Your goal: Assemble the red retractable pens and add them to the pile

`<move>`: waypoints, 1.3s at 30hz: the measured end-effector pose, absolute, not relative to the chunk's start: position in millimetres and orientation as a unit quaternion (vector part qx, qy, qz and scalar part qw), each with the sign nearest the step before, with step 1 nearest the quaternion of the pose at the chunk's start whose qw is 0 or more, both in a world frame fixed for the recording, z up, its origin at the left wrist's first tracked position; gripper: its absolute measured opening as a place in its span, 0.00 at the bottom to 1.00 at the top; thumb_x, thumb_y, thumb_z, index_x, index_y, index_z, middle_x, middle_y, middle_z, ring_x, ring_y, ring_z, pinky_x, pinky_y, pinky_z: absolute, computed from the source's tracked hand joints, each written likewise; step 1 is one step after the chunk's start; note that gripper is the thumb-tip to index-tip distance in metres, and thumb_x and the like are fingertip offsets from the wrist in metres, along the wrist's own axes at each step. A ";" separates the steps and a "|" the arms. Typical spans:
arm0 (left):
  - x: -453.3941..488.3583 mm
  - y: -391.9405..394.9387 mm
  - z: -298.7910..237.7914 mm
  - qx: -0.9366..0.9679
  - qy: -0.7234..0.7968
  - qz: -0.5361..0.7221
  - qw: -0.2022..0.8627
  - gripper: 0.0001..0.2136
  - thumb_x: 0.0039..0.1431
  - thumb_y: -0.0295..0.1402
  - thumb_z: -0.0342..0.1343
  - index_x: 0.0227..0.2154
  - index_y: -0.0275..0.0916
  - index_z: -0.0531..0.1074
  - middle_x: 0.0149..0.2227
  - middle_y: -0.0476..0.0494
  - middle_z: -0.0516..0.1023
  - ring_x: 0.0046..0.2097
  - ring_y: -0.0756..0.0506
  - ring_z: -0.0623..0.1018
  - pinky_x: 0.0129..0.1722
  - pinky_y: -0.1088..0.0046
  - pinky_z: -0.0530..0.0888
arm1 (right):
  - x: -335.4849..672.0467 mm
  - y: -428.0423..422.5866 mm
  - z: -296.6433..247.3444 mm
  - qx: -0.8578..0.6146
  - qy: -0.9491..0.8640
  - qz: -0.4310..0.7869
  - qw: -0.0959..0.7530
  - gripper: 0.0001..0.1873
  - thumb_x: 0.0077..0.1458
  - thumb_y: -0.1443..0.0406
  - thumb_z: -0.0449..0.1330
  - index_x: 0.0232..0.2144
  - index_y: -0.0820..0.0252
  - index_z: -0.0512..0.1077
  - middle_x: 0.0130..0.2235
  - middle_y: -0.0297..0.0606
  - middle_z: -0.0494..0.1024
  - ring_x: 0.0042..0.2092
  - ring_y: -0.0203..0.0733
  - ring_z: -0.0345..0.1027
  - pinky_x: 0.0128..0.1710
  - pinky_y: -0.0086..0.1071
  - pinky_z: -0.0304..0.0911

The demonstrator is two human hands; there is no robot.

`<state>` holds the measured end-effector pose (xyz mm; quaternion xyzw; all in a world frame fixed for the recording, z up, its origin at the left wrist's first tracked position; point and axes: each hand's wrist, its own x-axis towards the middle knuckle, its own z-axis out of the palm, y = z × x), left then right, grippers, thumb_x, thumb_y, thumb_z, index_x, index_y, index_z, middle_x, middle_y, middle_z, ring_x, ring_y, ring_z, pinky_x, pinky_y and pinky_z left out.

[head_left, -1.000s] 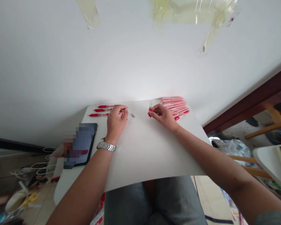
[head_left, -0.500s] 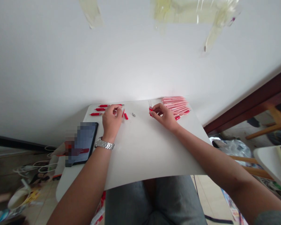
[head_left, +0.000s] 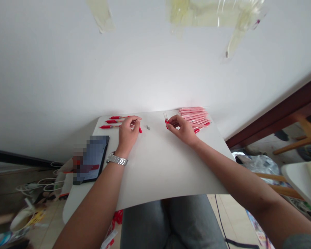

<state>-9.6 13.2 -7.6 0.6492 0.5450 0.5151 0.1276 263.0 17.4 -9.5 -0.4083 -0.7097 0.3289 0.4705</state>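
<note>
My right hand pinches a pen barrel, red at the grip with a clear tube pointing away toward the wall. My left hand hovers over the table with thumb and fingertips drawn together; what they hold, if anything, I cannot make out. Just by its fingertips lies a small red pen part, partly covered by the hand. A small grey metal pen tip rests between the two hands. To the left are several red pens in a row, their right ends hidden behind my left hand.
A bundle of pink-red pen refills or sticks lies beyond my right hand, with red pen parts beside it. A tablet or phone sits at the left edge of the white table. The wall rises behind.
My left hand has shifted slightly right, now covering more of the small red part. The barrel in my right hand has tilted a little to the left.
</note>
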 end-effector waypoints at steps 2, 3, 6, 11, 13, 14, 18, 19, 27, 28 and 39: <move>-8.8 12.4 -6.9 0.661 0.544 0.503 0.119 0.10 0.70 0.37 0.55 0.42 0.42 0.81 0.45 0.43 0.85 0.45 0.43 0.82 0.48 0.66 0.77 | 263.1 17.6 -9.6 -0.410 -0.709 0.327 0.471 0.18 0.65 0.47 0.65 0.40 0.54 0.72 0.38 0.37 0.83 0.38 0.43 0.78 0.41 0.38 0.75; -8.8 11.9 -6.5 0.662 0.548 0.498 0.114 0.10 0.70 0.37 0.55 0.42 0.41 0.81 0.45 0.43 0.85 0.45 0.43 0.82 0.48 0.65 0.76 | 263.1 17.7 -9.7 -0.411 -0.710 0.325 0.471 0.18 0.64 0.48 0.65 0.40 0.54 0.72 0.39 0.37 0.83 0.38 0.42 0.78 0.41 0.38 0.75; -10.4 11.1 -4.9 0.652 0.573 0.486 0.099 0.10 0.69 0.36 0.55 0.41 0.40 0.81 0.45 0.41 0.85 0.45 0.42 0.82 0.50 0.64 0.76 | 263.2 17.4 -9.3 -0.411 -0.712 0.321 0.470 0.17 0.64 0.48 0.65 0.40 0.54 0.72 0.39 0.37 0.83 0.38 0.42 0.78 0.40 0.37 0.74; -15.7 11.2 -4.1 0.642 0.602 0.466 0.087 0.09 0.68 0.35 0.55 0.39 0.41 0.80 0.44 0.40 0.84 0.45 0.40 0.80 0.50 0.61 0.76 | 262.7 15.4 -6.9 -0.412 -0.712 0.321 0.469 0.16 0.64 0.50 0.65 0.40 0.54 0.73 0.38 0.37 0.83 0.37 0.42 0.77 0.40 0.37 0.74; -17.2 11.0 -3.8 0.641 0.610 0.458 0.081 0.09 0.68 0.35 0.55 0.38 0.41 0.80 0.43 0.40 0.84 0.43 0.40 0.80 0.49 0.61 0.76 | 262.5 14.7 -5.9 -0.415 -0.711 0.322 0.467 0.15 0.64 0.50 0.65 0.40 0.54 0.73 0.38 0.37 0.83 0.37 0.42 0.77 0.39 0.37 0.74; -17.8 10.6 -3.4 0.640 0.615 0.454 0.077 0.09 0.67 0.35 0.55 0.38 0.41 0.80 0.42 0.40 0.83 0.42 0.40 0.79 0.48 0.61 0.75 | 262.4 14.5 -5.5 -0.416 -0.712 0.323 0.465 0.15 0.64 0.50 0.65 0.40 0.54 0.73 0.38 0.37 0.83 0.37 0.42 0.77 0.39 0.37 0.74; -19.5 6.4 0.7 0.632 0.647 0.426 0.040 0.08 0.66 0.34 0.55 0.37 0.42 0.79 0.40 0.42 0.83 0.39 0.41 0.78 0.44 0.63 0.74 | 262.3 14.7 -5.1 -0.416 -0.717 0.321 0.458 0.14 0.64 0.51 0.65 0.40 0.55 0.73 0.38 0.38 0.83 0.37 0.41 0.76 0.38 0.36 0.73; -19.8 4.8 2.0 0.632 0.655 0.414 0.026 0.08 0.66 0.34 0.55 0.37 0.42 0.79 0.40 0.42 0.83 0.39 0.41 0.78 0.44 0.64 0.73 | 262.2 14.8 -5.3 -0.414 -0.719 0.320 0.458 0.14 0.64 0.52 0.65 0.40 0.55 0.73 0.38 0.38 0.83 0.37 0.41 0.76 0.38 0.36 0.72; -14.8 -6.8 9.0 0.641 0.714 0.280 0.002 0.07 0.64 0.32 0.59 0.43 0.45 0.79 0.44 0.43 0.83 0.43 0.38 0.80 0.39 0.65 0.70 | 262.3 15.6 -6.9 -0.411 -0.723 0.312 0.460 0.14 0.65 0.52 0.64 0.40 0.55 0.73 0.39 0.38 0.83 0.37 0.41 0.75 0.37 0.36 0.71; -13.6 -7.5 9.9 0.642 0.718 0.269 0.002 0.07 0.64 0.33 0.59 0.43 0.45 0.79 0.44 0.43 0.83 0.43 0.38 0.80 0.39 0.65 0.70 | 262.5 15.7 -6.9 -0.409 -0.723 0.313 0.460 0.14 0.65 0.52 0.64 0.40 0.55 0.73 0.38 0.38 0.83 0.37 0.41 0.75 0.37 0.36 0.71; -6.9 -16.2 22.9 0.648 0.737 0.192 -0.024 0.04 0.67 0.35 0.58 0.41 0.45 0.75 0.45 0.42 0.83 0.46 0.37 0.81 0.35 0.65 0.67 | 263.1 15.5 -6.9 -0.411 -0.726 0.306 0.460 0.15 0.65 0.50 0.64 0.40 0.54 0.74 0.39 0.38 0.83 0.38 0.42 0.76 0.38 0.36 0.72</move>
